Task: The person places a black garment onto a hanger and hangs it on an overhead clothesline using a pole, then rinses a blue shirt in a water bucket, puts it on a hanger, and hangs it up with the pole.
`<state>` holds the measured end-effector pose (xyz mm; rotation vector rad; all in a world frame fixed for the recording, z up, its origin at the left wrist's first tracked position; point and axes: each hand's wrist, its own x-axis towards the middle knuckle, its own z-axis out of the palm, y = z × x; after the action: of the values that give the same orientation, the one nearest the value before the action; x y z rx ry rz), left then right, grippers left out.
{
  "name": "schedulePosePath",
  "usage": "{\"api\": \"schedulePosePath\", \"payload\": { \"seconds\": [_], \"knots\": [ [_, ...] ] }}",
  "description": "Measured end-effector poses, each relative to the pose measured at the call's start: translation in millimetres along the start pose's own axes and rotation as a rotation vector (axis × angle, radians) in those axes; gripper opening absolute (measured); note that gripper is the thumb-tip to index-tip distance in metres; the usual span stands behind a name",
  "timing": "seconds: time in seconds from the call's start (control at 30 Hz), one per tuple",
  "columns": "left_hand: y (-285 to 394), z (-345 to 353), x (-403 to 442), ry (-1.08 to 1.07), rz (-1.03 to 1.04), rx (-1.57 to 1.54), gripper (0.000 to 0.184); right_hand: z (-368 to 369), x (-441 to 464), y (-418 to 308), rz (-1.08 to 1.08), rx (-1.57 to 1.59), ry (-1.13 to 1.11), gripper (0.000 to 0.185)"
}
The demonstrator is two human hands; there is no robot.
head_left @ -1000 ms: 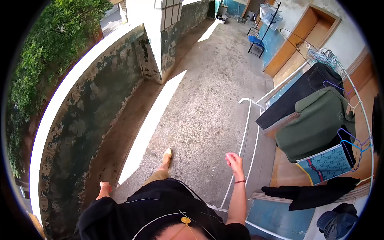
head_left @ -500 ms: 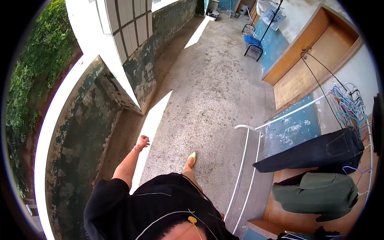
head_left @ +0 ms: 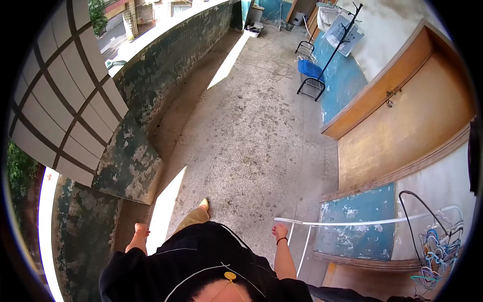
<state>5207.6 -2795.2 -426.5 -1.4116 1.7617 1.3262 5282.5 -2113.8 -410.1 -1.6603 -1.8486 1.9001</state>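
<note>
My left hand [head_left: 141, 229] hangs low beside my body, near the peeling parapet wall [head_left: 85, 231]. Its fingers are loosely curled, with nothing seen in them. On the other side is my right hand [head_left: 279, 231], with a dark band [head_left: 282, 239] around the wrist. Its fingers are curled in too, and no object shows in them. Just past it stands the white metal drying rack [head_left: 347, 222]; whether the hand touches the rack is hard to tell. A bunch of hangers [head_left: 436, 259] hangs at the rack's far right.
The speckled floor [head_left: 246, 136] runs ahead along the corridor. A tiled pillar [head_left: 65, 100] juts in on the left. To the right are a wooden door [head_left: 407, 116] and a black stand [head_left: 332, 55] with a blue item [head_left: 309, 68] by its base. A white basin [head_left: 253, 32] sits at the far end.
I have moved forward along the corridor; the pillar, door and rack appear nearer or further back. My right hand has come into view, and my left hand has swung back. The hanging clothes have mostly left view.
</note>
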Motion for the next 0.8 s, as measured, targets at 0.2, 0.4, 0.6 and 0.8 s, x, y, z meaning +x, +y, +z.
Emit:
{"api": "schedulePosePath", "payload": {
  "seconds": [0.2, 0.4, 0.6, 0.8],
  "knots": [
    [140.2, 70.6, 72.1, 0.122, -0.33, -0.033, 0.02, 104.2, 145.9, -187.1, -0.105, 0.006, 0.027, 0.008],
    [502.9, 277.7, 99.9, -0.039, 0.167, 0.086, 0.014, 164.9, 207.9, -243.8, 0.416, -0.191, -0.181, 0.009],
    [860.6, 518.8, 65.5, -0.396, 0.787, 0.168, 0.023, 196.2, 328.3, -286.7, 0.412, -0.522, -0.171, 0.007],
    [1019.6, 611.6, 93.7, -0.359, 0.764, 0.409, 0.021, 261.4, 510.1, -445.0, 0.204, -0.775, -0.233, 0.007]
  ]
}}
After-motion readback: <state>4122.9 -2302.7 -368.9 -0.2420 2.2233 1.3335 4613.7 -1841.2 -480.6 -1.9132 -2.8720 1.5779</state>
